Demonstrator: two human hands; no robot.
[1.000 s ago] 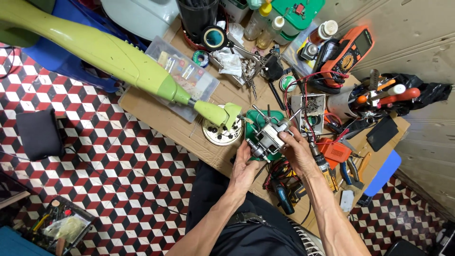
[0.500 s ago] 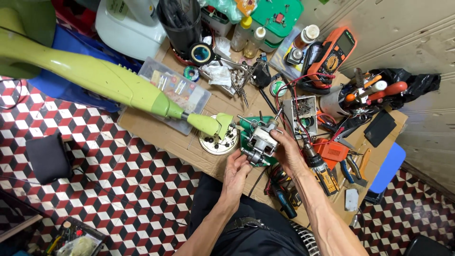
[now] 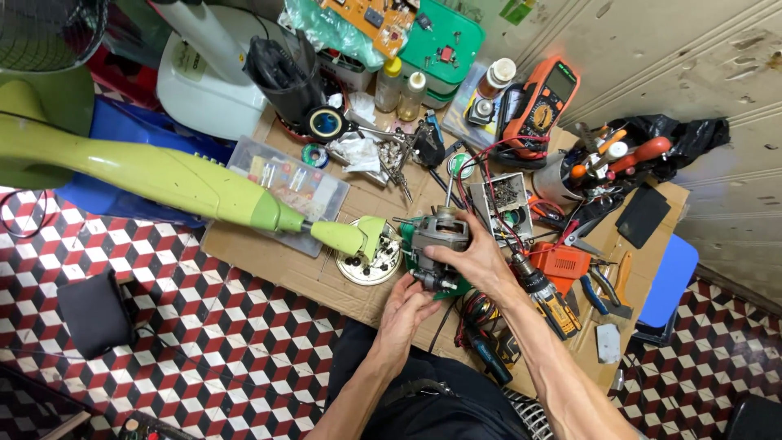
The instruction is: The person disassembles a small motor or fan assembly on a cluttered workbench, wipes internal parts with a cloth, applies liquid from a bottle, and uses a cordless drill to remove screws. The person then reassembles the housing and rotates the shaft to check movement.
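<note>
Two bare hands work on one small grey electric motor (image 3: 438,244) at the middle of a cardboard-covered bench (image 3: 269,273), seen from the only view, the head camera looking straight down. The right hand (image 3: 476,259) wraps over the motor's top and side, fingers closed around the housing, while the left hand (image 3: 410,300) cups its lower end from beneath, fingertips pressed to the bottom bracket. The motor sits on a green base (image 3: 407,238), just beside a round tin of small parts (image 3: 371,262) and the tip of a long green appliance body (image 3: 175,181). To handle it well, the right hand should hold the housing steady while the left works the lower end, keeping the red leads (image 3: 489,195) and the cordless drill (image 3: 547,293) clear of the wrists.
</note>
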